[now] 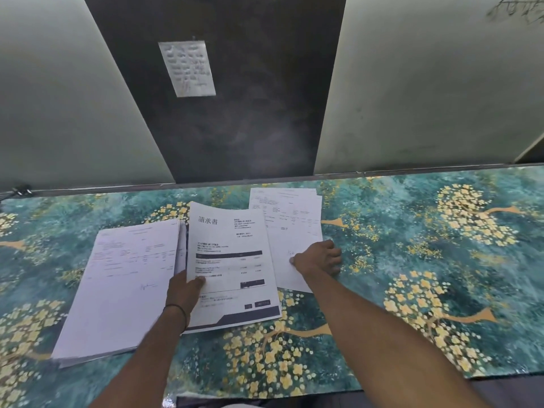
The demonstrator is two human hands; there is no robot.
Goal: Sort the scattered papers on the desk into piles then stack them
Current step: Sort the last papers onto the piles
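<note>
The papers lie in three groups on the tabletop [412,260], which is covered with a teal cloth patterned in yellow blossoms. The left pile [123,284] is the thickest and fairly squared, though its lower edges fan a little. The middle pile [232,260] carries a sheet with a dark banded table and a dark footer on top; its left edge overlaps the left pile. The right pile [290,228] sits further back, its sheets slightly offset at the upper right corner, with its left side tucked under the middle pile.

The left hand [184,293] pinches the lower left part of the middle pile, thumb on top and fingers beneath. The right hand [319,257] rests on the lower right corner of the right pile with fingers curled; whether it grips the sheets or only presses them down I cannot tell.

No loose sheets show elsewhere on the cloth, so sorting looks essentially finished. What seems left is squaring each group and stacking the three into one.

A separate note [188,69] hangs on the dark wall panel behind.
</note>
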